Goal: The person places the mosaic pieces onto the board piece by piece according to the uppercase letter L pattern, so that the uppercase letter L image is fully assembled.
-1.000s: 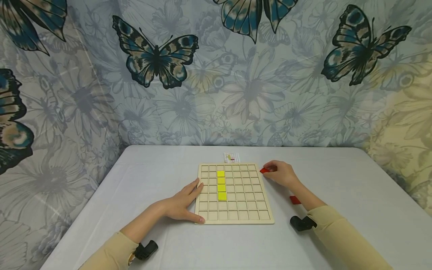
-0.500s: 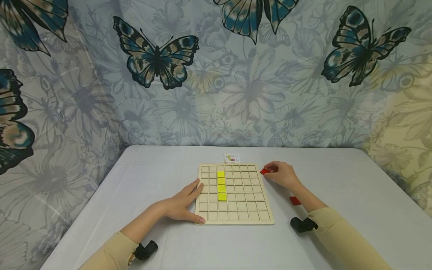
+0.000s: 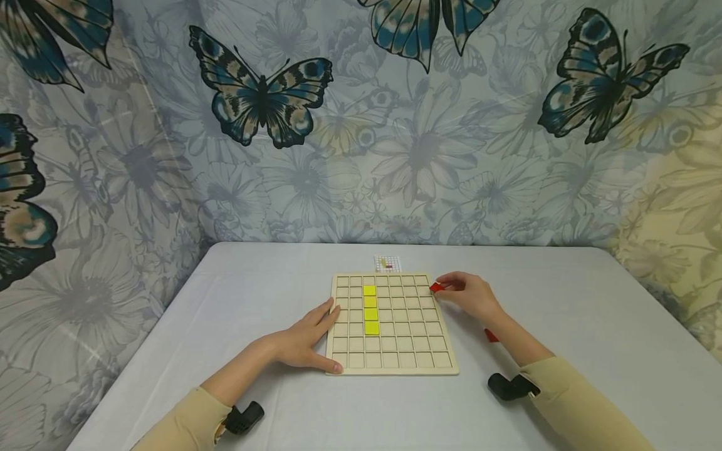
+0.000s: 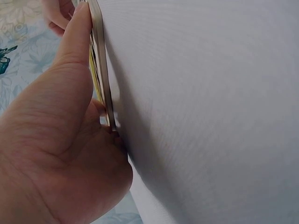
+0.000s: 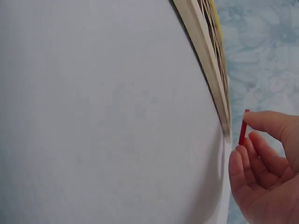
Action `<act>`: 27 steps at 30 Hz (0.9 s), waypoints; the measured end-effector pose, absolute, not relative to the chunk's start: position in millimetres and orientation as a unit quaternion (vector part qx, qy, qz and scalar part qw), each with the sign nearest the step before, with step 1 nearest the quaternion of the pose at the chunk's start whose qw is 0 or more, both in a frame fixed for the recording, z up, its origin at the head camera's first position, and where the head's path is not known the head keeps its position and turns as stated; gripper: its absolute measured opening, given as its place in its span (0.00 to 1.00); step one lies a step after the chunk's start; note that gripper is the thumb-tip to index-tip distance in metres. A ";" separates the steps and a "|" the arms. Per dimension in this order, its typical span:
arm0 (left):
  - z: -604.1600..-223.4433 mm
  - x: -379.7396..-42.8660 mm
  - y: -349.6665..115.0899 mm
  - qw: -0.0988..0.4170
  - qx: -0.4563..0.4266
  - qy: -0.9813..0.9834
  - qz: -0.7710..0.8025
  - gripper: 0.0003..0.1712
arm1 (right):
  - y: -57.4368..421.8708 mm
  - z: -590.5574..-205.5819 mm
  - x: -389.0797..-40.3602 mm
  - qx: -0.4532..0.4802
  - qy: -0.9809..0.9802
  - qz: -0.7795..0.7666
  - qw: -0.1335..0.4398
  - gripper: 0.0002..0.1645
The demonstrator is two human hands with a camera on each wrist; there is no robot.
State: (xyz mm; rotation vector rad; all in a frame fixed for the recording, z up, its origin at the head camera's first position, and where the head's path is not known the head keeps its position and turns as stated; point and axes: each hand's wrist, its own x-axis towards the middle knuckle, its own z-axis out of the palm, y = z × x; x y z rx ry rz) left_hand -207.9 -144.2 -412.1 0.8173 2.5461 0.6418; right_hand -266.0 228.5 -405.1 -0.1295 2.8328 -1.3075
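Observation:
A pale wooden grid board (image 3: 406,329) lies flat on the table, with several yellow square tiles (image 3: 370,314) lined up in one column. My left hand (image 3: 301,338) rests at the board's left edge, fingers spread and thumb at the near corner; the left wrist view shows the thumb (image 4: 77,37) lying along the rim. Between thumb and fingertips my right hand (image 3: 469,294) pinches a thin red tile (image 3: 437,287), held at the board's far right edge. The right wrist view has this red tile (image 5: 243,127) edge-on, beside the board's corner.
A second red tile (image 3: 491,336) lies on the white-covered table (image 3: 581,300), partly hidden by the right forearm. Behind the board is a small printed grid card (image 3: 387,264). A butterfly-patterned backdrop (image 3: 423,156) rises behind the table.
My right hand has shifted slightly left and toward me, bringing the pinched red tile to the board's edge. The forearm now covers more of the other red tile. My left hand stays put.

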 end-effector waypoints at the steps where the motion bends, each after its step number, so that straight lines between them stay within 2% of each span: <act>1: -411.8 -207.8 -144.1 0.195 0.291 0.908 0.230 0.66 | 227.3 -404.6 -264.3 -0.044 0.905 -0.423 0.011 0.25; 11: -412.6 -208.0 -143.6 0.191 0.290 0.911 0.223 0.66 | 209.4 -400.6 -250.0 -0.056 0.888 -0.456 0.023 0.25; 27: -413.5 -208.3 -143.9 0.188 0.294 0.909 0.226 0.66 | 183.4 -403.1 -232.7 -0.104 0.879 -0.463 0.050 0.19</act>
